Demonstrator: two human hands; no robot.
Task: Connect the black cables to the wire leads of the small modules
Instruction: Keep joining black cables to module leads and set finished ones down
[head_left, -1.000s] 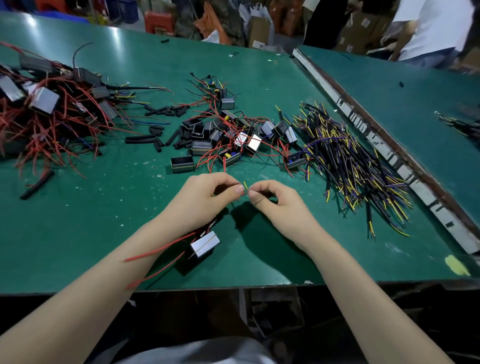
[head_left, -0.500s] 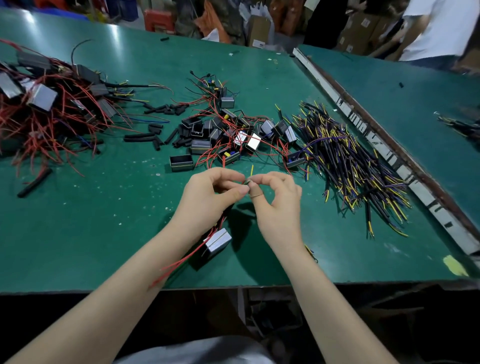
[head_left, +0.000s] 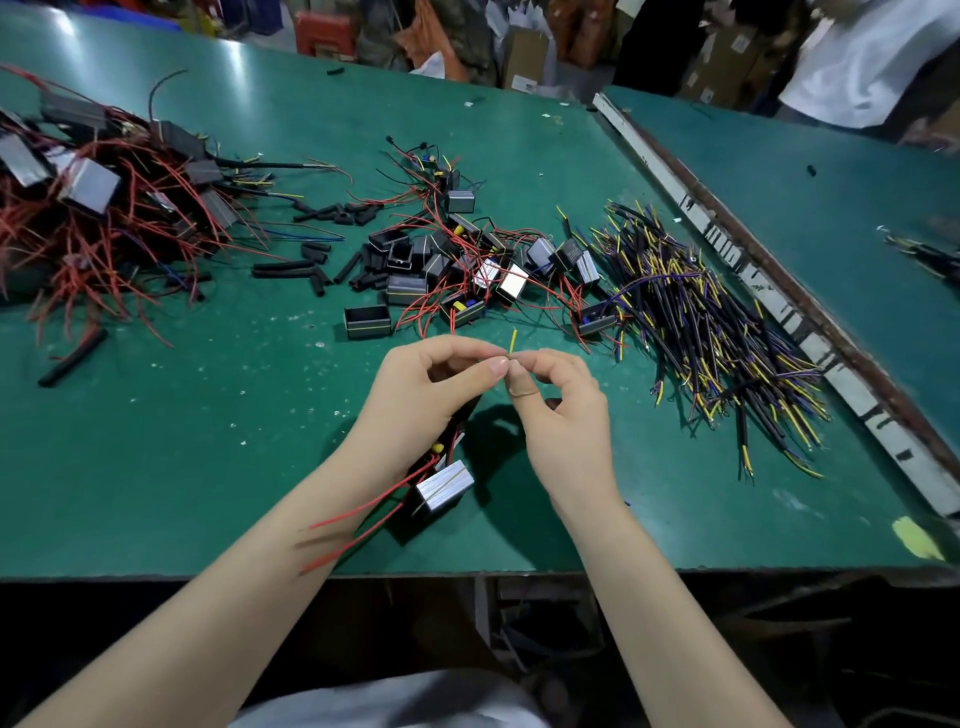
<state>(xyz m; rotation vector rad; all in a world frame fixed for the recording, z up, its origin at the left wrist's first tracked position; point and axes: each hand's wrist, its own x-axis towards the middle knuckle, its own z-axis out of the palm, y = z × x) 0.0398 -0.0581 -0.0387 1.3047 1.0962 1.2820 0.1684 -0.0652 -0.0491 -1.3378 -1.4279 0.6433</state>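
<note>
Both hands meet above the green tabletop, fingertips touching: the left hand pinches a fine wire between thumb and forefinger, and the right hand pinches the same spot from the other side, each grip narrow and closed on the wire, with a short yellow wire end sticking up just above the point where the fingertips meet. Below the left grip, under the wrist, a small module with a grey face hangs or rests by its leads; whether it touches the tabletop cannot be told, and its red wire leads trail back along the left forearm. Beyond the grips lies a loose cluster of more modules tangled in red wire, with short black sleeve pieces to the left of them. To the right of the right grip, well apart from it, lies the heap of black cables with yellow and purple cores. Far to the left of the left grip sits a larger pile of red-wired units
</note>
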